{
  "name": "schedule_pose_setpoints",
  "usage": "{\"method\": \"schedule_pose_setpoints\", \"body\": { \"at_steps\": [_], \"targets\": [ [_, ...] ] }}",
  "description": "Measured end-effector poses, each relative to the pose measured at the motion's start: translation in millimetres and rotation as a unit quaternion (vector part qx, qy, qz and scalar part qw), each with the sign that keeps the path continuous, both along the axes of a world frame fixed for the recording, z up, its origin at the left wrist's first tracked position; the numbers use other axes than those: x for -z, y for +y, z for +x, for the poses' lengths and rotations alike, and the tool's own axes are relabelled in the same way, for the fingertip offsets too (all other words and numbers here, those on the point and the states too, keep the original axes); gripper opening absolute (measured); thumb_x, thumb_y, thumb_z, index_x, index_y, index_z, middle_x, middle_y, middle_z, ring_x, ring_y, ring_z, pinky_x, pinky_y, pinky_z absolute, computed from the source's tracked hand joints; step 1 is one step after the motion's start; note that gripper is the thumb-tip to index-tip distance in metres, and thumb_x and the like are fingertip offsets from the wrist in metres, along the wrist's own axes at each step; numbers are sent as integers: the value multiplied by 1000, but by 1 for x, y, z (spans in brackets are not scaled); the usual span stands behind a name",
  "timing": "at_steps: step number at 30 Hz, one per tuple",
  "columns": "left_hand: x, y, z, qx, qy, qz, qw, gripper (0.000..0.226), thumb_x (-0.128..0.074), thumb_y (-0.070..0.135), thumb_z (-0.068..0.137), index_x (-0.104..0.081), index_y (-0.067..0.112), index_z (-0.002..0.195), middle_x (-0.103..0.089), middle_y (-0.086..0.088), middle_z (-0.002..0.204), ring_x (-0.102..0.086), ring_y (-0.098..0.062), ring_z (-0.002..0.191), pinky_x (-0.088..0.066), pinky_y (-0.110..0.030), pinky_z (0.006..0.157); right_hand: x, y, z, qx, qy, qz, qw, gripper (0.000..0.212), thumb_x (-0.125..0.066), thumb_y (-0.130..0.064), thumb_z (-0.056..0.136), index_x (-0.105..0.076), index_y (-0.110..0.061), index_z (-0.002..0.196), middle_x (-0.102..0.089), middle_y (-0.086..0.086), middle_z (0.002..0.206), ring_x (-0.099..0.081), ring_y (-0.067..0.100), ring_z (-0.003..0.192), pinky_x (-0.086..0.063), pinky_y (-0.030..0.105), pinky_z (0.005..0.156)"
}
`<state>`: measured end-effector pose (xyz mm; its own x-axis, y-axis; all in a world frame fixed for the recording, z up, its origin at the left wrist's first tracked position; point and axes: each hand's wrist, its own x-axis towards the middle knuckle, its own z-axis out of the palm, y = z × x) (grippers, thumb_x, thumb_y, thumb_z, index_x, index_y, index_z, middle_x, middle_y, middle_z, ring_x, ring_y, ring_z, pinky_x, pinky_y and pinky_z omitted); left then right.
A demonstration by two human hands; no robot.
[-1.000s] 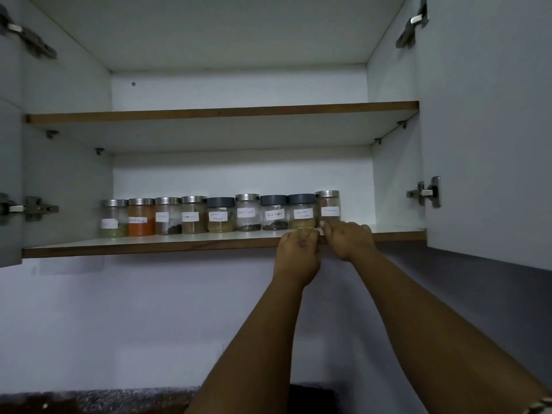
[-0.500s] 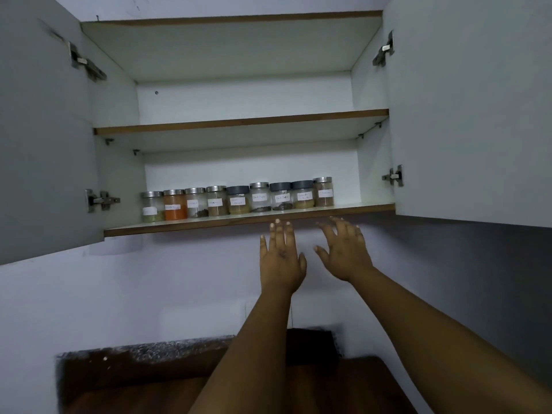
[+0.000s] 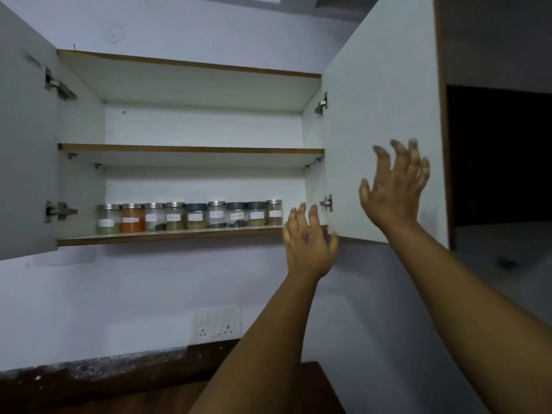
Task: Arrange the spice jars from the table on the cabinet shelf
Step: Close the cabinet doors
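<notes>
**Nine spice jars lined up on the lower shelf, both hands empty**

Nearest the camera, two bare forearms rise from the bottom edge of the view. The left hand [image 3: 309,246] is raised with its back to the camera, fingers spread and holding nothing, its fingertips in front of the right end of the lower shelf [image 3: 167,236]. The right hand [image 3: 394,192] is higher and further right, fingers splayed wide and empty, in front of the inner face of the open right door [image 3: 385,115]; whether it touches the panel cannot be told, as the hand is blurred.

Below the hands, a dark wooden table [image 3: 143,398] shows at the bottom, with a speckled stone ledge along the wall and a white socket plate [image 3: 218,324] above it.

Further back, the wall cabinet stands with both doors swung open, the left door [image 3: 27,144] at the frame's edge. The spice jars [image 3: 191,216] stand upright in a single row on the lower shelf, side by side, nine in all, each with a white label too blurred to read. Most have silver lids; three have dark lids. The second jar from the left holds orange powder. The row runs from near the left wall to just left of the left hand's fingertips. The upper shelf [image 3: 191,149] sits above them.
</notes>
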<state>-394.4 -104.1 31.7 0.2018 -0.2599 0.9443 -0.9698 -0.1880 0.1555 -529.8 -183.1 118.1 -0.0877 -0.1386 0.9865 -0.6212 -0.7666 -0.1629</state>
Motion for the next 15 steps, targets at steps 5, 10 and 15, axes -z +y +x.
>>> {"method": "schedule_pose_setpoints", "body": {
  "at_steps": [5,10,15],
  "targets": [
    [1,-36,-78,91,36,7,995,67,-51,42,94,-31,11,150,-29,-12,156,-20,-32,145,-20,-51,115,9,-46,-67,-147,-90,250,953,90,-63,-26,89,-3,-13,155,-21,18,158,-15,35,147,-20,47,116],
    [26,-59,-137,146,55,28,987,58,-41,39,100,-28,13,151,-31,-7,155,-22,-24,144,-25,-46,117,18,-53,-92,-269,-44,391,879,58,-52,-29,99,-26,-9,148,-47,17,143,-49,36,126,-44,41,97],
    [32,-58,-147,251,162,-21,954,44,-35,30,105,-35,15,147,-44,-4,144,-34,-17,134,-33,-31,110,22,-22,-74,-250,-10,356,900,34,-48,-20,101,-40,-3,130,-57,20,128,-59,35,112,-41,28,77]
  ]
}}
